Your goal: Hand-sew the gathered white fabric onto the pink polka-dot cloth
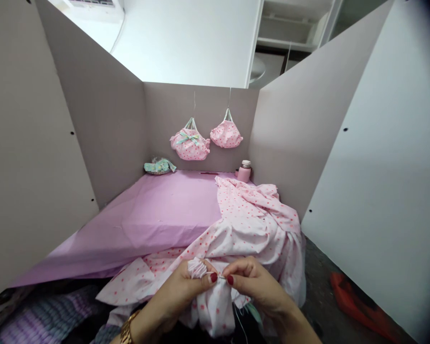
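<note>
A large piece of white cloth with pink dots lies over the right side of the pink-covered table and hangs down toward me. At the bottom middle, my left hand pinches a gathered bunch of this cloth between thumb and fingers. My right hand is closed too, pinching the same bunch from the right, close against the left thumb. A thin thread hangs below the right hand. A gold bracelet sits on my left wrist.
Grey partition boards wall the table on three sides. Two finished pink dotted pouches hang on the back board. A mint-coloured bundle lies at the back left, a pink bottle at the back right. Something red lies on the floor.
</note>
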A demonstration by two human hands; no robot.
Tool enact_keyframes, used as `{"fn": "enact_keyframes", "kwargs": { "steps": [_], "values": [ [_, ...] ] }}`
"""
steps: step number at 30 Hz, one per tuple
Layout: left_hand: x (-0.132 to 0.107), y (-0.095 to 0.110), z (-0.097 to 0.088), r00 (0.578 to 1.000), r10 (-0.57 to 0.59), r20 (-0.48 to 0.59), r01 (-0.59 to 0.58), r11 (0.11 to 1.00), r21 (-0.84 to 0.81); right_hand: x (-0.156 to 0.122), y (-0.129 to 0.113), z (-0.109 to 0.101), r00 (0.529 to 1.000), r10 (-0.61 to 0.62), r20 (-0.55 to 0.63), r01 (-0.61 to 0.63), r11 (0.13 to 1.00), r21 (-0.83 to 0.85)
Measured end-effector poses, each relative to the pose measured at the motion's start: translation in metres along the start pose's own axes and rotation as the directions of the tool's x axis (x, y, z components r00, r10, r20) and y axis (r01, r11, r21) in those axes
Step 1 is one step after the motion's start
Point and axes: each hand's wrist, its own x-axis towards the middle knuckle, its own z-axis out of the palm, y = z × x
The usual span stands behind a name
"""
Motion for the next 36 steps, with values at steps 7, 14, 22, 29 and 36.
{"fn": "enact_keyframes", "kwargs": {
  "steps": [7,14,22,29,36],
  "values": [
    [0.000,-0.003,0.001,0.999,-0.032,-0.040,0.031,0.999,-0.037,0.000,-0.007,0.008,0.995,-0.089,-0.040,0.085,0.993,-0.080],
    [0.004,-0.002,0.002,0.997,-0.017,-0.079,0.016,1.000,-0.016,-0.005,-0.014,0.008,0.992,-0.127,0.009,0.124,0.945,-0.304],
    [0.003,0.000,0.008,0.997,-0.013,-0.074,0.011,1.000,-0.021,-0.005,-0.005,0.028,0.986,-0.165,-0.023,0.152,0.946,-0.285],
    [0.006,0.000,0.007,0.983,0.083,-0.167,-0.073,0.995,0.067,-0.006,-0.012,0.029,0.985,-0.171,-0.035,0.156,0.950,-0.270],
    [0.012,-0.002,-0.013,0.809,0.294,-0.509,-0.181,0.948,0.261,-0.029,-0.032,0.025,0.984,-0.171,-0.056,0.152,0.959,-0.240]
  ]
}}
